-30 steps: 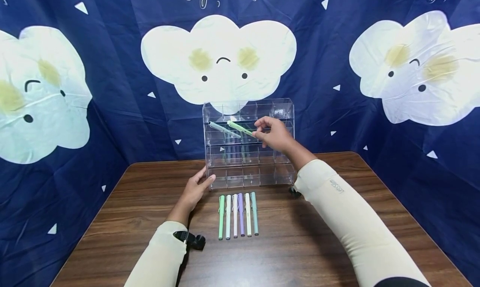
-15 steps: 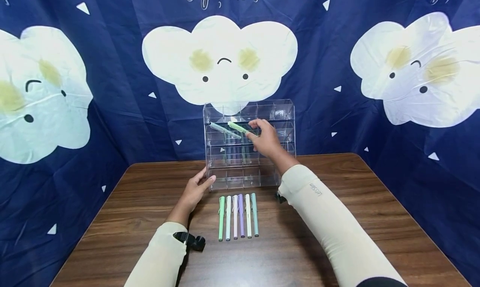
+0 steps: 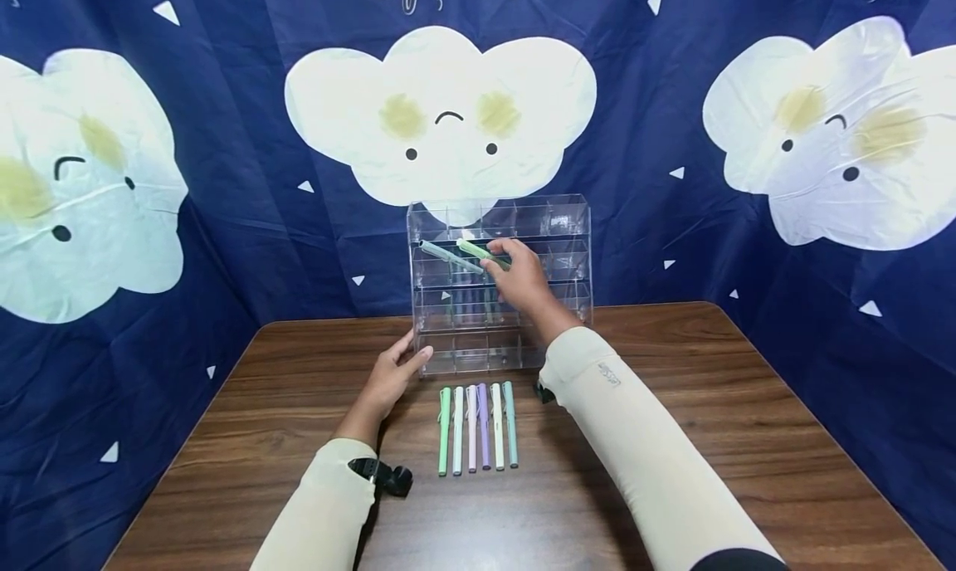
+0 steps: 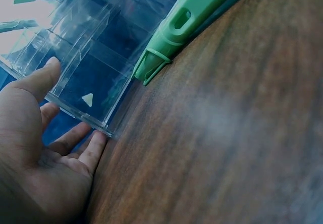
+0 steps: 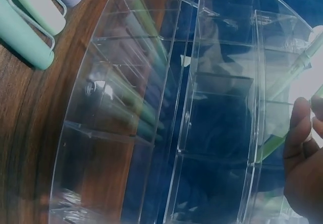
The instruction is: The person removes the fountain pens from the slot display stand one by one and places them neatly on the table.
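A clear acrylic organizer (image 3: 553,222) with rows of small compartments stands on the wooden table (image 3: 747,405). My right hand (image 3: 502,256) pinches a light green pen (image 3: 474,250) at a second-row compartment. The pen slants up to the left. Beside it a grey-green pen (image 3: 442,254) sticks out of the same row. In the right wrist view my fingertips (image 5: 301,128) sit on the green pen (image 5: 275,144) behind the clear walls. My left hand (image 3: 413,352) rests with straight fingers against the organizer's lower left corner (image 4: 96,118). A green pen (image 4: 186,24) lies close to it.
Several pastel pens (image 3: 478,426) lie side by side on the table just in front of the organizer, also seen in the right wrist view (image 5: 30,22). More pens show dimly inside the lower compartments (image 3: 470,301). A dark blue cloud-print cloth (image 3: 224,181) hangs behind the table.
My right hand and forearm have moved left, closer to the organizer's middle, still holding the light green pen. The left hand has stayed put.
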`<state>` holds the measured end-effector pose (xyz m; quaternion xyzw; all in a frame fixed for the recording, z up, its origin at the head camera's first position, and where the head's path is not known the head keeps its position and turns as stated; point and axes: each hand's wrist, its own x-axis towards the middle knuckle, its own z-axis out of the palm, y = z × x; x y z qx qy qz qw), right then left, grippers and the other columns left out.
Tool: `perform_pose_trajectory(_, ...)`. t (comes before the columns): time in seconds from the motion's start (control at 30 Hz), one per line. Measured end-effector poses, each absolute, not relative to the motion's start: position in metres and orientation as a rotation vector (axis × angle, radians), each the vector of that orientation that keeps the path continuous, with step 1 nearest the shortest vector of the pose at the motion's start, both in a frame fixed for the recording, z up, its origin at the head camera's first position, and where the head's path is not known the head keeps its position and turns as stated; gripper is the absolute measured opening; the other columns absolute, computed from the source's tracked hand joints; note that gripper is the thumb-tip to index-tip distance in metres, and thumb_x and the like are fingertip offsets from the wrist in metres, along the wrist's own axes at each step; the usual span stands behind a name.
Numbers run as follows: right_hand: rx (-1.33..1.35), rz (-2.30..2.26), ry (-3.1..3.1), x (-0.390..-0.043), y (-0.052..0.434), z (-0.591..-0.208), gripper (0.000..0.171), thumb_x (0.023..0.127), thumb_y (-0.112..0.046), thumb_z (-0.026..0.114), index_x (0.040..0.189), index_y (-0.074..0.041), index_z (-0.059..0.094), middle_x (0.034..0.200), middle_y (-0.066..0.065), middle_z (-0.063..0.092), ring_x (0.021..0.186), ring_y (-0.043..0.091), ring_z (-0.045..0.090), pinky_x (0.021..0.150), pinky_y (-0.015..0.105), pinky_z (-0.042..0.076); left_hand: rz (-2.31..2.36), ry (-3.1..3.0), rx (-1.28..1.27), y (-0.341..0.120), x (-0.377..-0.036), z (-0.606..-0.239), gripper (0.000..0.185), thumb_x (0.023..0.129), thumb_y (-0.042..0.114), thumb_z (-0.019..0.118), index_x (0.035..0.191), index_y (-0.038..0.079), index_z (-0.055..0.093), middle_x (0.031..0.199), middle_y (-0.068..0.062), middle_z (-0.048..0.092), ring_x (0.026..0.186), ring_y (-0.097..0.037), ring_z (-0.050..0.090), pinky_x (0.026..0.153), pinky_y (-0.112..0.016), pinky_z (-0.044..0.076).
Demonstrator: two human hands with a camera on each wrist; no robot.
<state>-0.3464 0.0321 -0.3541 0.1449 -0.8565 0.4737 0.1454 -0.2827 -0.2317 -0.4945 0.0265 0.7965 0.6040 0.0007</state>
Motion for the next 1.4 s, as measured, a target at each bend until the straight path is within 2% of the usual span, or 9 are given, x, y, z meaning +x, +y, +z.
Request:
perform_pose_trajectory(0.23,0.34,1.354,-2.524,-0.346,0.022,-0.35,0.038,0.112,-0.019,0.065,0.149,-0.016,0.065,0.14,0.012,0.064,0.053,0.015,0.058,0.051,0.035,0.059,1.923,2.495,0.083,-0.232,-0.283,-0.494,0.073,0.108,0.035,0.071,0.172,0.019,0.038,0.17,-0.02,0.047,0.154,-0.039,0.051,0.123,-0.051,0.045)
perform_pose_trajectory(0.47,0.285,1.323,-2.525,-0.349,0.018,-0.35,0.028,0.113,-0.018,0.061,0.139,-0.016,0.072,0.133,0.011,0.065,0.068,0.017,0.062,0.052,0.032,0.061,1.914,2.498,0.093,-0.231,-0.283,-0.493,0.073,0.109,0.035,0.071,0.172,0.019,0.037,0.171,-0.021,0.047,0.154,-0.04,0.052,0.124,-0.051,0.044)
perform_pose_trajectory(0.67,0.288,1.27,-2.548,-0.35,0.018,-0.348,0.022,0.113,-0.019,0.062,0.132,-0.014,0.072,0.132,0.011,0.066,0.061,0.016,0.062,0.053,0.032,0.06,1.909,2.508,0.087,-0.232,-0.283,-0.494,0.073,0.108,0.037,0.071,0.172,0.02,0.038,0.169,-0.021,0.048,0.154,-0.039,0.051,0.126,-0.054,0.043)
perform_pose_trajectory(0.8,0.293,1.279,-2.562,-0.35,0.018,-0.346,0.022,0.113,-0.019,0.061,0.132,-0.014,0.071,0.135,0.011,0.065,0.059,0.016,0.061,0.054,0.033,0.06,1.917,2.511,0.089,-0.231,-0.284,-0.495,0.072,0.108,0.035,0.071,0.171,0.02,0.039,0.168,-0.02,0.05,0.153,-0.039,0.053,0.125,-0.052,0.044)
perform_pose_trajectory(0.97,0.31,1.321,-2.555,-0.349,0.019,-0.345,0.021,0.113,-0.017,0.061,0.131,-0.014,0.07,0.138,0.012,0.064,0.066,0.017,0.062,0.055,0.034,0.061,1.914,2.519,0.095,-0.231,-0.284,-0.496,0.072,0.109,0.035,0.071,0.171,0.019,0.039,0.168,-0.02,0.051,0.151,-0.038,0.054,0.122,-0.049,0.045)
perform_pose_trajectory(1.2,0.331,1.358,-2.529,-0.349,0.021,-0.34,0.019,0.112,-0.015,0.062,0.13,-0.014,0.069,0.136,0.011,0.063,0.054,0.015,0.058,0.054,0.035,0.06,1.915,2.509,0.085,-0.231,-0.283,-0.495,0.072,0.109,0.035,0.071,0.171,0.019,0.039,0.168,-0.02,0.05,0.152,-0.038,0.053,0.124,-0.05,0.044)
perform_pose_trajectory(1.4,0.364,1.375,-2.508,-0.346,0.023,-0.332,0.018,0.113,-0.016,0.06,0.13,-0.015,0.067,0.135,0.01,0.061,0.057,0.016,0.057,0.055,0.036,0.06,1.908,2.516,0.097,-0.23,-0.284,-0.495,0.073,0.108,0.037,0.071,0.171,0.017,0.039,0.17,-0.022,0.048,0.155,-0.041,0.05,0.126,-0.054,0.043)
